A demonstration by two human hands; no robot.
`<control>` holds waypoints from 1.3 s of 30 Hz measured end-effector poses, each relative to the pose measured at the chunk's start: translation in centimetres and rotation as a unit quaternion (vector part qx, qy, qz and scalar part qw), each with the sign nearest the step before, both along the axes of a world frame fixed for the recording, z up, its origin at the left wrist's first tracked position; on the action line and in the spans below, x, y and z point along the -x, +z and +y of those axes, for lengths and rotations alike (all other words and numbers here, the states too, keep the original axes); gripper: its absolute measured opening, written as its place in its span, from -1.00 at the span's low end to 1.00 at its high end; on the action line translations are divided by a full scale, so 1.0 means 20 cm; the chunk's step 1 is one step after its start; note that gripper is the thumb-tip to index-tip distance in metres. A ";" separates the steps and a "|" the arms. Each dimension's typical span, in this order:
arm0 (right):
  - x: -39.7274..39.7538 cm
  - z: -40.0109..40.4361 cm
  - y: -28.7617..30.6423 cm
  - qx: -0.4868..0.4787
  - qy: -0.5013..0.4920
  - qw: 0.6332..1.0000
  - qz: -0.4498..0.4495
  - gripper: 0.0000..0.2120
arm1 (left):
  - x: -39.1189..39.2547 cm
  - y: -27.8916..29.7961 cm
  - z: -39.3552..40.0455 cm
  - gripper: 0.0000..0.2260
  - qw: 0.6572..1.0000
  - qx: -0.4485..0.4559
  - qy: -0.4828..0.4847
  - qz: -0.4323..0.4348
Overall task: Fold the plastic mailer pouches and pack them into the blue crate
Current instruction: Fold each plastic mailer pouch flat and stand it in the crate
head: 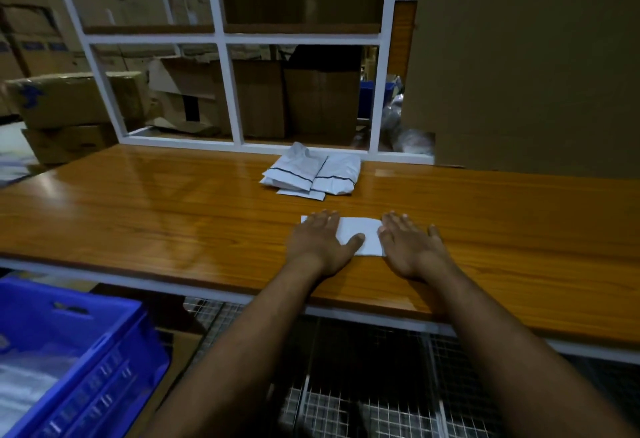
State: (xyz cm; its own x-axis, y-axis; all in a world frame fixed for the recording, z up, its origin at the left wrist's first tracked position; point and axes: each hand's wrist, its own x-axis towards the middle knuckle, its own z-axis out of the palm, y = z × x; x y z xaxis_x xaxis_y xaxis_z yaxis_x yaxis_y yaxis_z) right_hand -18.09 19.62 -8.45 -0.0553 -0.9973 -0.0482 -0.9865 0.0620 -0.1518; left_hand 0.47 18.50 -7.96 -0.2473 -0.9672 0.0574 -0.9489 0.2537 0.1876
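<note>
A white folded mailer pouch (363, 233) lies flat on the wooden table (173, 215), near its front edge. My left hand (320, 241) presses on the pouch's left part with straight fingers, thumb across the middle. My right hand (408, 247) lies flat at the pouch's right edge, fingers spread. Farther back rests a small pile of grey-white mailer pouches (311, 174) with dark seal lines. The blue crate (79, 358) stands low at the bottom left, with pale plastic pouches inside it.
A white frame (228, 91) rises along the table's back edge, with cardboard boxes (263, 98) behind it. A large cardboard sheet (526, 63) stands at the back right. Wire mesh (346, 385) lies below the table's front edge.
</note>
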 end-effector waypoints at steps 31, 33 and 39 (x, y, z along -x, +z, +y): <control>-0.23 -0.05 -0.01 0.039 0.011 0.997 -0.059 -0.44 | -0.17 0.01 -0.10 -0.47 0.992 -0.031 0.023 -0.118; -0.14 -0.05 -0.01 0.009 0.013 0.998 -0.065 -0.43 | -0.17 0.01 -0.10 -0.47 0.991 -0.033 0.018 -0.126; 0.00 -0.03 0.00 -0.008 0.007 1.000 -0.023 -0.43 | -0.18 0.01 -0.08 -0.46 0.990 -0.037 0.019 -0.134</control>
State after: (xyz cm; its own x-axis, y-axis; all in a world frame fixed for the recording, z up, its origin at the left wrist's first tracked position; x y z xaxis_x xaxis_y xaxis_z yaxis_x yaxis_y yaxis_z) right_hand -18.14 18.97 -8.52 -0.0389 -0.9971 -0.0659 -0.9793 0.0511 -0.1958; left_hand 3.99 16.86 -7.70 -0.2080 -0.9751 -0.0771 -0.9756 0.2125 -0.0550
